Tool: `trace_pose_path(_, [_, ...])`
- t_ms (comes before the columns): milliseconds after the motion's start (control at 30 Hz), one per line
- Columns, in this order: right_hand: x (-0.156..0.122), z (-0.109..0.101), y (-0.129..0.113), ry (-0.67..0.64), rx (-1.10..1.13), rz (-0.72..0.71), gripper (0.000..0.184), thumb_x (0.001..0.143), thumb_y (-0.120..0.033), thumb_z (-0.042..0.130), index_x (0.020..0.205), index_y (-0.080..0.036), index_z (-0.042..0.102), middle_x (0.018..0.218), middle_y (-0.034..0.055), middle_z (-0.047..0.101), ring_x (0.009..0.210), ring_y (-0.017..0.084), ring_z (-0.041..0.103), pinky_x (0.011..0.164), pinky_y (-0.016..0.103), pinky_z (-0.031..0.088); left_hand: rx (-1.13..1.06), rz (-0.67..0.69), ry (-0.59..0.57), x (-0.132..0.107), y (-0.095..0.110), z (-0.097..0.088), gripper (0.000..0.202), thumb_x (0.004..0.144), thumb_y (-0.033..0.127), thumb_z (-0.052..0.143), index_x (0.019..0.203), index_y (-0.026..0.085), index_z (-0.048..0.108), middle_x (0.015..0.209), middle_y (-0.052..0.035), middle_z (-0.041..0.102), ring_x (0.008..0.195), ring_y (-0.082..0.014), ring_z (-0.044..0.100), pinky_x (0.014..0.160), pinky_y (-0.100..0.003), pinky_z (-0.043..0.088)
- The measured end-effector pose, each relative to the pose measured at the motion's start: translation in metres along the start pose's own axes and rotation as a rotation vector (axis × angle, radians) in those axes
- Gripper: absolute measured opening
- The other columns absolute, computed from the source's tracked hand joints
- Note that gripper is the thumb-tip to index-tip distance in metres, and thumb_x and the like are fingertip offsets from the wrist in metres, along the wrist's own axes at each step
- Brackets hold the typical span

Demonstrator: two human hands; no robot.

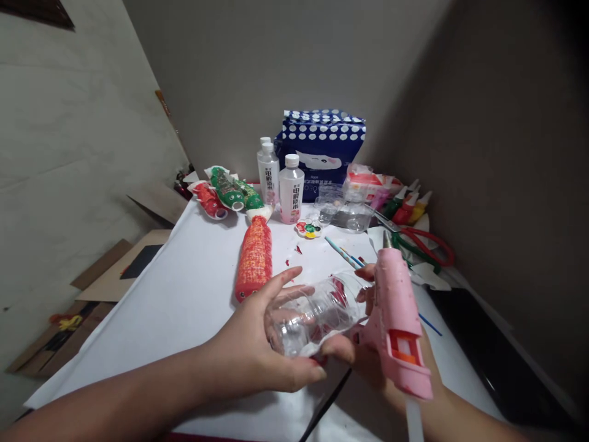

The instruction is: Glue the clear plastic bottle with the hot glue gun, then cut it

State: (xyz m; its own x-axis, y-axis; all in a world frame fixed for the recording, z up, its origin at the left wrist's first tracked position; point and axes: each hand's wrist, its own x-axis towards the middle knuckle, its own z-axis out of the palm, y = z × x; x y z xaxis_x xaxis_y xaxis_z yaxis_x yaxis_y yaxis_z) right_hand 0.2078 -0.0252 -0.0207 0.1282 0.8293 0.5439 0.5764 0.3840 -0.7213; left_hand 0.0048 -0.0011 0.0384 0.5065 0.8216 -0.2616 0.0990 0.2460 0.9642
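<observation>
My left hand (262, 344) is wrapped round a clear plastic bottle (317, 307) that lies on its side above the table; a piece of white material runs along its lower edge. In my right hand (363, 350) is a pink hot glue gun (399, 313), nozzle pointing up and away, with a glue stick (413, 417) sticking out of its back. The right thumb is close to the bottle's lower edge; whether it presses on it I cannot tell. Just beyond my left hand lies a red and orange painted bottle fish (256, 255) with a white tail.
Several painted fish (225, 187) lie at the back left. Labelled bottles (291, 190) stand before a blue bag (322, 147). A paint palette (308, 228), brushes (343, 250), red-handled scissors (427, 239) and paint tubes (405, 205) are farther back. A black cable (329, 402) crosses the front.
</observation>
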Motion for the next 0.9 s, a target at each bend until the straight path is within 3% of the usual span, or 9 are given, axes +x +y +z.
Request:
trace_pose_path(167, [0.007, 0.001, 0.007, 0.023, 0.049, 0.055, 0.056, 0.08, -0.048, 0.069, 0.127, -0.028, 0.047, 0.113, 0.0092, 0.054, 0.089, 0.028, 0.056, 0.074, 0.045, 0.053, 0.166, -0.028, 0.042, -0.002, -0.004, 0.005, 0.087, 0.062, 0.02, 0.08, 0.14, 0.024, 0.042, 0.136, -0.0151, 0.059, 0.124, -0.0352, 0.058, 0.088, -0.039, 0.058])
trace_pose_path(267, [0.013, -0.008, -0.005, 0.023, 0.083, 0.064, 0.041, 0.086, -0.041, 0.062, 0.121, -0.029, 0.048, 0.112, 0.0075, 0.056, 0.096, 0.029, 0.057, 0.077, 0.044, 0.051, 0.161, -0.006, 0.088, -0.002, 0.002, 0.004, 0.083, 0.06, 0.016, 0.079, 0.135, 0.024, 0.045, 0.14, -0.0152, 0.056, 0.121, -0.0343, 0.06, 0.076, -0.032, 0.061])
trace_pose_path(433, [0.016, -0.024, -0.029, 0.048, 0.019, -0.083, 0.027, 0.082, -0.022, 0.061, 0.109, -0.028, 0.054, 0.104, 0.0078, 0.058, 0.107, 0.031, 0.056, 0.077, 0.041, 0.051, 0.005, 0.062, 0.163, 0.002, 0.013, -0.004, 0.071, 0.057, 0.009, 0.077, 0.123, 0.022, 0.051, 0.138, -0.0143, 0.056, 0.108, -0.0269, 0.068, 0.086, -0.032, 0.059])
trace_pose_path(567, [0.014, -0.021, -0.021, -0.063, -0.098, -0.263, 0.027, 0.082, -0.022, 0.062, 0.108, -0.029, 0.062, 0.101, 0.0059, 0.065, 0.098, 0.029, 0.062, 0.076, 0.04, 0.054, -0.057, 0.075, 0.17, 0.005, 0.01, -0.009, 0.066, 0.061, 0.008, 0.077, 0.12, 0.023, 0.053, 0.136, -0.0128, 0.059, 0.108, -0.0263, 0.068, 0.086, -0.033, 0.059])
trace_pose_path(700, [0.012, -0.016, -0.011, -0.125, -0.088, -0.255, 0.028, 0.082, -0.022, 0.061, 0.109, -0.03, 0.062, 0.105, 0.0049, 0.067, 0.102, 0.028, 0.062, 0.073, 0.036, 0.056, -0.071, 0.075, 0.137, 0.004, 0.005, -0.01, 0.067, 0.061, 0.005, 0.076, 0.121, 0.025, 0.054, 0.135, -0.0103, 0.06, 0.108, -0.0255, 0.068, 0.086, -0.032, 0.059])
trace_pose_path(900, [0.013, -0.018, -0.024, -0.136, -0.075, -0.259, 0.022, 0.081, -0.015, 0.061, 0.1, -0.026, 0.06, 0.095, 0.005, 0.062, 0.092, 0.024, 0.065, 0.057, 0.03, 0.055, -0.067, 0.078, 0.13, 0.003, 0.007, -0.011, 0.065, 0.064, 0.006, 0.076, 0.121, 0.024, 0.052, 0.135, -0.0103, 0.06, 0.108, -0.0246, 0.068, 0.086, -0.031, 0.059])
